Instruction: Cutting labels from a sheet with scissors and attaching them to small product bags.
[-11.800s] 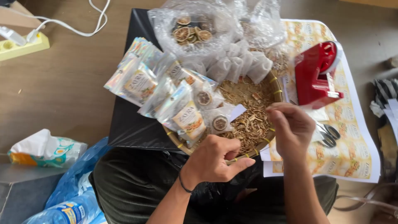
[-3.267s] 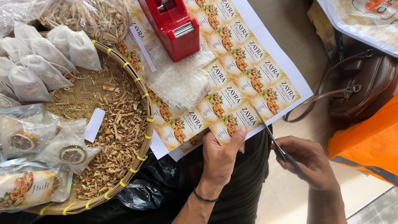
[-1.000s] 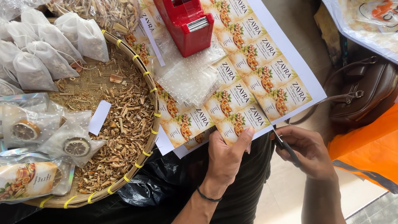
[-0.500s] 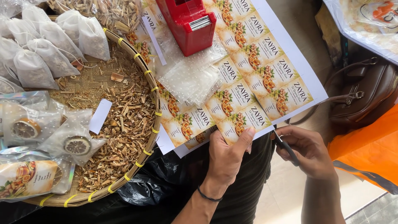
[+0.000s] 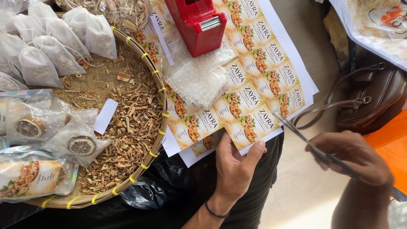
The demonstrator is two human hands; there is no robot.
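Left of the left hand (image 5: 234,167), a round woven bamboo tray (image 5: 157,91) holds dried wood chips (image 5: 131,127) and small white cloth pouches (image 5: 51,42). That hand pinches the printed sheet of colourful labels (image 5: 250,97); the right hand (image 5: 352,154) is closed around slim metal scissors (image 5: 313,148).

scissor handles (image 5: 339,163) hidden in right hand (image 5: 354,154), woven tray (image 5: 140,169) cut off left

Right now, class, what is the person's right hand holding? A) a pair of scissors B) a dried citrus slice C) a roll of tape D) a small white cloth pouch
A: the right hand grips a pair of scissors, blades pointing toward the sheet of printed labels, whose near edge the left hand pinches.
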